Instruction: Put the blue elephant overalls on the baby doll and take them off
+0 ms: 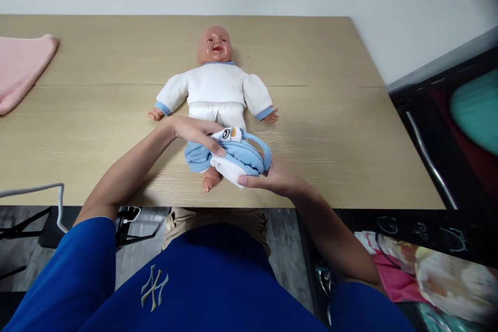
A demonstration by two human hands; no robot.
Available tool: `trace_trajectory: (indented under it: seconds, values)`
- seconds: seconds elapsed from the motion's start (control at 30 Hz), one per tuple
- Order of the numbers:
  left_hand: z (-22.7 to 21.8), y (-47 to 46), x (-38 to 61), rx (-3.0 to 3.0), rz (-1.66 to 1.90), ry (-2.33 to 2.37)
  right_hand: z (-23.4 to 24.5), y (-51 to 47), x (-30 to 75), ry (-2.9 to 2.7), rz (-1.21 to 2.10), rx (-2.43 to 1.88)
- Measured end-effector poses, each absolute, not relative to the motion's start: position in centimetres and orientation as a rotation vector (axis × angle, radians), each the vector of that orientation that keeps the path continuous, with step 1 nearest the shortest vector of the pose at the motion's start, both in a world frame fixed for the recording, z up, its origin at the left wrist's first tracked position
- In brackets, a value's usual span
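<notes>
A baby doll (217, 83) lies on its back on the table, dressed in a white top and white trousers with blue cuffs. Over its legs, both my hands grip a small bunched blue-and-white baby garment (237, 155). It has a blue loop of trim and a small cartoon print; its exact kind is hard to make out. My left hand (196, 132) holds it from the upper left, thumb on top. At its right end my right hand (272, 176) has closed around the edge, with the thumb in front and the other fingers hidden. One doll foot shows below the cloth.
A pink cloth (23, 70) lies at the table's left end. The wooden table (330, 140) ends just before my body. A white cable (35, 190) crosses the front left edge. To the right stands a black cart (428, 166) with bags and cloths beneath.
</notes>
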State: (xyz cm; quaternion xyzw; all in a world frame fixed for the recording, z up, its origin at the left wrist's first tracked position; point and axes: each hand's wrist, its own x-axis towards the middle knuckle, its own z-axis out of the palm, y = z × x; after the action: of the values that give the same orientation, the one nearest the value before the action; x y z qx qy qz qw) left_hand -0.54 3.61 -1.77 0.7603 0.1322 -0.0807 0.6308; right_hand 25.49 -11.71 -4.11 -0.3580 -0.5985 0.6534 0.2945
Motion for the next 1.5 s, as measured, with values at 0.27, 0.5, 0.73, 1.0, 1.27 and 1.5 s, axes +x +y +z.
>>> trace_trajectory:
  seconds: [0.27, 0.5, 0.73, 1.0, 1.27, 1.5]
  values:
    - [-0.6, 1.8, 0.9, 1.848, -0.233, 0.278, -5.6, -14.4, 24.9, -1.487, 1.522, -1.065]
    - [-1.5, 1.1, 1.4, 1.842, -0.102, 0.261, -8.4, -15.0, 23.0, -1.173, 1.144, -1.249]
    - [-1.2, 1.5, 1.1, 1.872, -0.123, 0.309, -7.9, -15.5, 23.0, -1.263, 1.308, -1.225]
    - [-2.0, 0.1, 1.7, 1.926, -0.115, 0.289, -7.3, -16.5, 22.7, -1.323, 1.168, -1.347]
    - [-2.4, -0.8, 2.2, 2.115, -0.141, 0.466, -7.8, -17.0, 22.9, -1.296, 1.285, -1.26]
    - [-1.7, -2.8, 3.0, 2.359, -0.317, 0.714, -8.2, -18.8, 21.8, -1.369, 0.778, -1.608]
